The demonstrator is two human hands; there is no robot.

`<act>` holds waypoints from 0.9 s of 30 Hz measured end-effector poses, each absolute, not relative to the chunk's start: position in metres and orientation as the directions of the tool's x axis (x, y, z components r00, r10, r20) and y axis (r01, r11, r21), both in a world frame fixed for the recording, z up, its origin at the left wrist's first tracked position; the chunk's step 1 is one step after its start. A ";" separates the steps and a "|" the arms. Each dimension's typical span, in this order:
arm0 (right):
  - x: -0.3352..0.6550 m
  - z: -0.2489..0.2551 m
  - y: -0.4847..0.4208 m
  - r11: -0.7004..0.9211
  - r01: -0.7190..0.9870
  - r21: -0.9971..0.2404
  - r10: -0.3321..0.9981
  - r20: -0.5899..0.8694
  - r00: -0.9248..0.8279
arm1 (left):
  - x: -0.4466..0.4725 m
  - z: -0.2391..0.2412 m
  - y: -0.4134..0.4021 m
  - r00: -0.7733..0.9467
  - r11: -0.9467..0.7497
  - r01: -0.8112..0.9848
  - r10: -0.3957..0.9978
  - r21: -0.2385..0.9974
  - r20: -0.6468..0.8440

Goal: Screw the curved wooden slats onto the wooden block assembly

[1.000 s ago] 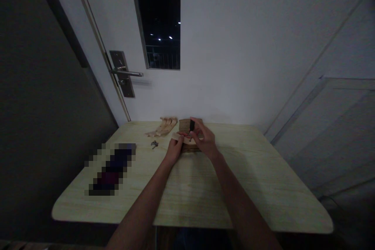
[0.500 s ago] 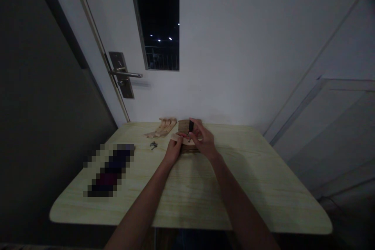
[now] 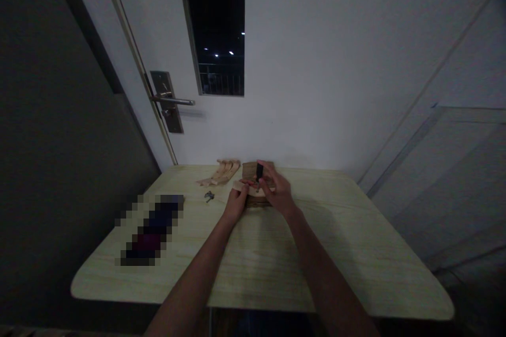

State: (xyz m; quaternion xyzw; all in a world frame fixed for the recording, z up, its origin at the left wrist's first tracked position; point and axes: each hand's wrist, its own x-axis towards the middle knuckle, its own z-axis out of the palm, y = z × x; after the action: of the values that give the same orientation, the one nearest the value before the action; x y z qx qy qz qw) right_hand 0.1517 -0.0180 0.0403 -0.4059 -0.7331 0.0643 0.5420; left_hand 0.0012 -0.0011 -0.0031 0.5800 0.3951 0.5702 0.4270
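Note:
My right hand (image 3: 280, 195) pinches a black-handled screwdriver (image 3: 260, 170), held upright with its metal shaft pointing down at a pale wooden strip (image 3: 239, 185). My left hand (image 3: 236, 201) grips the strip's left part, fingers curled over it. Under and behind the strip are brown wooden pieces (image 3: 250, 169), partly hidden by both hands. Something red shows between the hands, too small to make out. Left of my left hand lies a little heap of metal pieces, apparently screws (image 3: 209, 196).
Several pale curved wooden pieces (image 3: 224, 171) lie at the table's back edge, left of the hands. A blurred-out dark item (image 3: 156, 229) rests at the left of the table (image 3: 356, 253). A white door with a metal handle (image 3: 174, 100) stands right behind.
The whole view has shifted slightly to the right. Both hands keep their places on the wooden strip, and the screwdriver stays upright in my right hand.

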 end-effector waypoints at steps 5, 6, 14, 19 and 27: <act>0.151 0.040 -0.017 0.627 0.534 -0.568 0.694 0.718 -0.051 | 0.002 -0.002 -0.002 0.038 -0.327 -0.037 0.944 0.944 0.328; 0.151 0.040 -0.016 0.621 0.541 -0.567 0.693 0.719 -0.041 | 0.002 -0.001 -0.002 0.039 -0.325 -0.044 0.944 0.945 0.327; 0.151 0.039 -0.017 0.632 0.554 -0.543 0.673 0.738 -0.044 | 0.002 -0.002 -0.001 0.031 -0.320 -0.071 0.946 0.945 0.323; 0.151 0.040 -0.018 0.652 0.503 -0.567 0.678 0.733 -0.053 | 0.002 -0.001 -0.002 0.037 -0.316 -0.062 0.947 0.947 0.318; 0.150 0.038 -0.015 0.609 0.530 -0.591 0.699 0.715 -0.005 | 0.002 -0.001 -0.001 0.017 -0.323 -0.031 0.946 0.946 0.323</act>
State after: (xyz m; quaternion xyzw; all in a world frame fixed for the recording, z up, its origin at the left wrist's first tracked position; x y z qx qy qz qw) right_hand 0.1501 -0.0154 0.0378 -0.4357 -0.7048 0.0762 0.5547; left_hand 0.0015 -0.0009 -0.0014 0.5736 0.3991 0.5765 0.4236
